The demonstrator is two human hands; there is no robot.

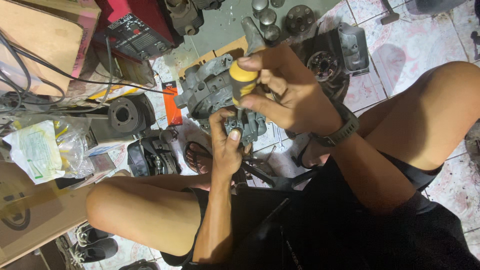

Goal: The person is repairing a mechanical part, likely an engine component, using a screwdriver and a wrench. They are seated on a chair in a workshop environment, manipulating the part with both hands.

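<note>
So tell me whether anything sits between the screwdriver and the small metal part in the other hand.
Nothing visible does. The right hand holds the yellow-handled screwdriver with its shaft running straight down into the small grey metal part, which the left hand grips from below.

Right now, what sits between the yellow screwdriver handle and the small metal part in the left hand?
Only the screwdriver's short metal shaft, running from the handle down into the part; head view.

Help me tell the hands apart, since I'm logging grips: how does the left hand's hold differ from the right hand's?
The left hand sits lower, gripping the small grey metal part from below; the right hand sits above it, wrapped round the yellow-handled screwdriver. The right wrist wears a dark watch; the left wrist is bare. The left thumb points up, while the right fingers curl sideways over the handle. Both hands are bare and closed on something.
</note>
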